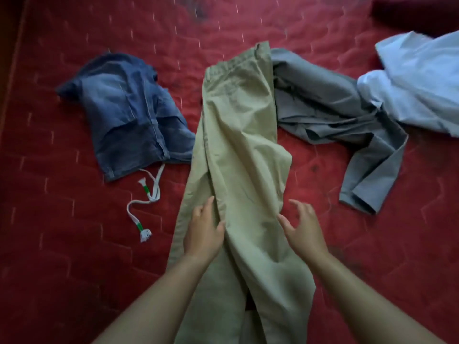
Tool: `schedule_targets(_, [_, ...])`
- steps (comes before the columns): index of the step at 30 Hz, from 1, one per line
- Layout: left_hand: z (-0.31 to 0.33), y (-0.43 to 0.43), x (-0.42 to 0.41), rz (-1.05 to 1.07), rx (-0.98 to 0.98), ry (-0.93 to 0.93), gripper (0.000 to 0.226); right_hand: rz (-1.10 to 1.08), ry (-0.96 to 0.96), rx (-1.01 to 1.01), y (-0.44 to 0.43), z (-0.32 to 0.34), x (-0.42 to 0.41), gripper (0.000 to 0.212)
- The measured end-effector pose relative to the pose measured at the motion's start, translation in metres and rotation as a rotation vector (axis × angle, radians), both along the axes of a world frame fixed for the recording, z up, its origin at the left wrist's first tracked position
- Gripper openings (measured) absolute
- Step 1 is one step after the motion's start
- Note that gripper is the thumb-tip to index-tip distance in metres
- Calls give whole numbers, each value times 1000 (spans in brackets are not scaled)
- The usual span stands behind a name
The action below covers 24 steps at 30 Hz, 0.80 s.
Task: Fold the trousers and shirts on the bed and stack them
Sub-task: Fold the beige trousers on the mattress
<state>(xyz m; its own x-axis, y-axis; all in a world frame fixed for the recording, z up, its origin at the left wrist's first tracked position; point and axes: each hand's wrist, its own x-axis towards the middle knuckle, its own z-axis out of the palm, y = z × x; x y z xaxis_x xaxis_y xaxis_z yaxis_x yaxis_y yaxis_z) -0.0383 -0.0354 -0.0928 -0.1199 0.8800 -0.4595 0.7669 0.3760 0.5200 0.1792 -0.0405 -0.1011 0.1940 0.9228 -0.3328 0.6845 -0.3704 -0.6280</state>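
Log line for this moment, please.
left hand rests on khaki trousers | right hand open at their edge | jeans folded | grey shirt unfolded

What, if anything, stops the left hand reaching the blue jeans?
Probably nothing, so likely yes. The left hand rests on the khaki trousers; only red bedcover and a white cord lie between it and the jeans, on its own side.

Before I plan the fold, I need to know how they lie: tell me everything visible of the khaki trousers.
The pale khaki thin woven trousers lie lengthwise on the red quilted bed cover, waistband at the far end, legs running toward the person and out of frame. Unfolded, creased, legs partly overlapping. Their far right edge lies over a crumpled grey garment. The left hand rests on them; the right hand, fingers spread, is at their right edge.
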Motion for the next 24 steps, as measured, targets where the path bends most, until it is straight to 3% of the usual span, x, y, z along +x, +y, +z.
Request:
schedule_targets(3, [-26,-25,9,70,-96,-32,62,-62,15,-104,-32,-30,6,50])
schedule_targets(8, [-43,-39,31,219,-158,-262,67,-96,27,-212,-72,-48,9,60])
schedule_targets(12, [-26,-47,29,249,25,-311,50,-138,48,-166,-93,-32,7,31])
schedule_targets(15, [-13,-39,-7,275,185,-205,40,-129,81,-76,-107,-13,-7,14])
schedule_targets(18, [-13,-28,-61,281,129,-3,39,-84,150,-65,-111,-6,-32,12])
schedule_targets(21, [-17,-30,-83,310,-64,38,48,-103,171,-97,-98,-15,-53,25])
schedule_targets(24, [-27,-32,-77,234,-33,68,52,-184,136,-82,-73,-27,-63,39])
